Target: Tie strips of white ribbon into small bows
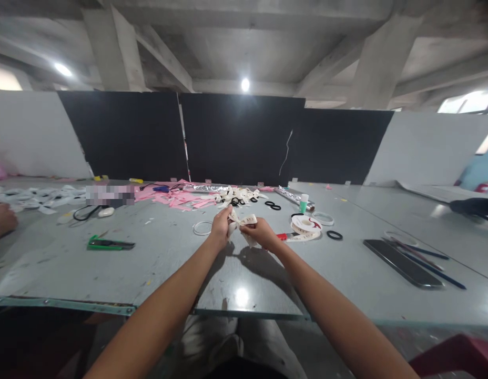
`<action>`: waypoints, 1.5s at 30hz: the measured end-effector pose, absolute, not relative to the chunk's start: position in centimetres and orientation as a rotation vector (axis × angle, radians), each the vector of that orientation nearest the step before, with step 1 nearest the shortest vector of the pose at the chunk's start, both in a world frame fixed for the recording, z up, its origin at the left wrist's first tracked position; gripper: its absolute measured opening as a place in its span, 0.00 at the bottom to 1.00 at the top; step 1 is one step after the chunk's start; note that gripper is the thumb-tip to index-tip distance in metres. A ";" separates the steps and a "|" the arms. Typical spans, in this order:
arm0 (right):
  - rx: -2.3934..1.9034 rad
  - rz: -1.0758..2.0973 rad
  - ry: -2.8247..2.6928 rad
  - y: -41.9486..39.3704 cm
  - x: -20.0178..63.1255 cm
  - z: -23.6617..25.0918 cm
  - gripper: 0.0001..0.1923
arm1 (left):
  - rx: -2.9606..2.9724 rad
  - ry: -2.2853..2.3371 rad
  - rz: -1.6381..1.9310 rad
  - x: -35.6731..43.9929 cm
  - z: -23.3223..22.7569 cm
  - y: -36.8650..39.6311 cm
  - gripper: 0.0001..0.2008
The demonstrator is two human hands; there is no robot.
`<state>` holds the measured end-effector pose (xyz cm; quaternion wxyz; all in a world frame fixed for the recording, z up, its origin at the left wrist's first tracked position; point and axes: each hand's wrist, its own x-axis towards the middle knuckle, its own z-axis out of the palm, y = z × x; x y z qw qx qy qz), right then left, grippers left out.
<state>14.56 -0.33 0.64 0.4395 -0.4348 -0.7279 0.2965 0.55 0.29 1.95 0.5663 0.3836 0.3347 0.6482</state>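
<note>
Both hands pinch a cream ribbon bow above the table.

The left hand [221,225] and right hand [262,232] are each closed on the ribbon bow [241,223], held between them just over the grey table [110,268]; a ribbon roll [306,226] lies just to their right.

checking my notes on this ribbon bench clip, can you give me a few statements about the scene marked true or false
1. Both hands, left hand and right hand, hold a cream ribbon bow above the grey table. True.
2. The ribbon spool lies to the left of the hands. False: it lies to their right.
3. A green-handled cutter lies on the table left of the hands. True.
4. The dark phone is held in the right hand. False: it lies flat on the table, far right.
5. Pink paper scraps lie at the table's far side. True.
</note>
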 end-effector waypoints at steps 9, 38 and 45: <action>-1.025 0.864 -1.660 -0.9 14.6 1.5 0.13 | 1.166 0.803 1.306 0.3 1.2 0.5 0.22; -0.969 0.734 -1.472 0.4 14.7 0.8 0.22 | 1.591 0.861 1.433 0.5 1.7 0.2 0.12; -0.938 1.031 -1.277 0.4 15.0 1.0 0.19 | 1.483 1.132 1.842 -0.9 1.9 1.1 0.07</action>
